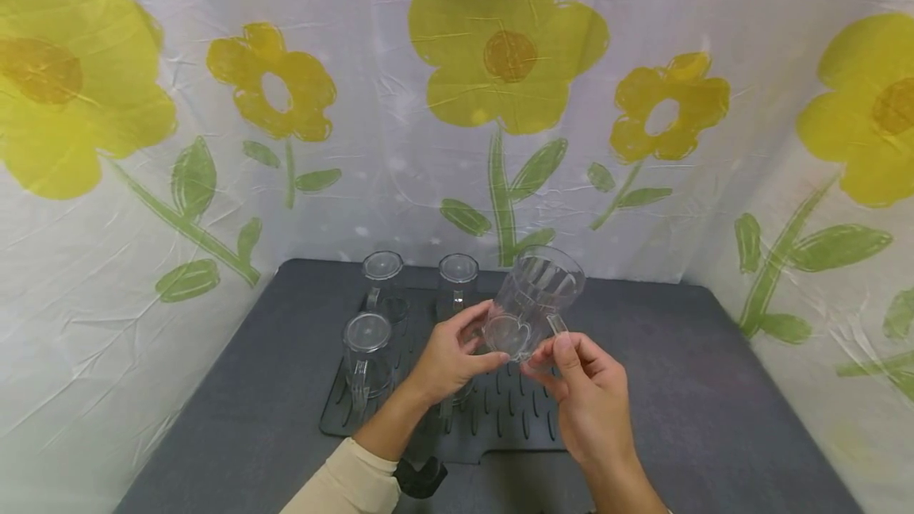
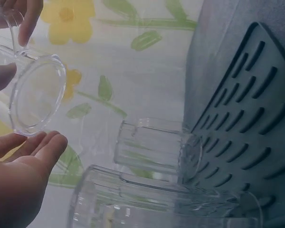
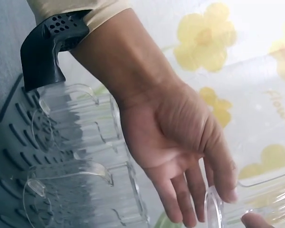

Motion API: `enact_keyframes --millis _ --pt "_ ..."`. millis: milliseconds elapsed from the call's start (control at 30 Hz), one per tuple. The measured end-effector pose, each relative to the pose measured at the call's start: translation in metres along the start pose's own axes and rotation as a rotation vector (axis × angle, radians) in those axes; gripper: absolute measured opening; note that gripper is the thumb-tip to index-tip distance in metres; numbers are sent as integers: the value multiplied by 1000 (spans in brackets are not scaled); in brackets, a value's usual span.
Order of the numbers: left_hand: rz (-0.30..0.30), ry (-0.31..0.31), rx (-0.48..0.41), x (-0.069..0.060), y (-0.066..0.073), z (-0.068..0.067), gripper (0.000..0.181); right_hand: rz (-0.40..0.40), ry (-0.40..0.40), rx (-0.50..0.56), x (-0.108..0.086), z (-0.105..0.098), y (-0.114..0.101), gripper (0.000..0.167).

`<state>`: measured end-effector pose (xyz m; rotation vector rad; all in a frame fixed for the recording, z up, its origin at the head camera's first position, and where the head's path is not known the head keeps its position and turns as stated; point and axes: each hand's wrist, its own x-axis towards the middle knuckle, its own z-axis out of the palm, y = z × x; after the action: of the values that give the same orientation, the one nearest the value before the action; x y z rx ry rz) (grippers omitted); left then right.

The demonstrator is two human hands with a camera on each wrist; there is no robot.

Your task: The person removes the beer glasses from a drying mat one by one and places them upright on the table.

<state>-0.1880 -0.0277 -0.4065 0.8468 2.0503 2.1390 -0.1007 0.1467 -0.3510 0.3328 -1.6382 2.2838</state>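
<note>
A clear mug (image 1: 531,300) is held tilted in the air above the drying mat, its wide mouth up and away, its base towards me. My right hand (image 1: 589,387) pinches it by the handle and low on its side. My left hand (image 1: 453,359) holds the base edge between thumb and fingers; in the right wrist view the left thumb (image 3: 223,171) lies at the base rim. Below stand several clear mugs upside down on the mat, among them a front left mug (image 1: 367,359), a back left mug (image 1: 385,288) and a back middle mug (image 1: 457,284).
The dark ribbed drying mat (image 1: 493,419) lies on a grey table (image 1: 685,387). Another upturned mug (image 1: 457,403) on it is partly hidden by my left forearm. A black wrist mount (image 1: 420,476) sits at my left cuff. A flowered curtain (image 1: 400,141) closes off the back and sides.
</note>
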Motion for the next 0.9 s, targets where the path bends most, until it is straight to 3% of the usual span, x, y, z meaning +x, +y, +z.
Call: enact_keyframes --millis 233,400,700,900 --pt "81 -12 25 0 11 0 77 -87 -2 -19 3 -4 -5 24" --pt "141 7 93 -2 24 -3 78 -130 -9 -34 4 -6 -8 21" --pt "256 66 151 -11 48 -17 77 -104 77 -40 7 -9 -13 21" --pt "302 124 184 -20 62 -37 80 -99 133 -95 9 -13 -16 23"
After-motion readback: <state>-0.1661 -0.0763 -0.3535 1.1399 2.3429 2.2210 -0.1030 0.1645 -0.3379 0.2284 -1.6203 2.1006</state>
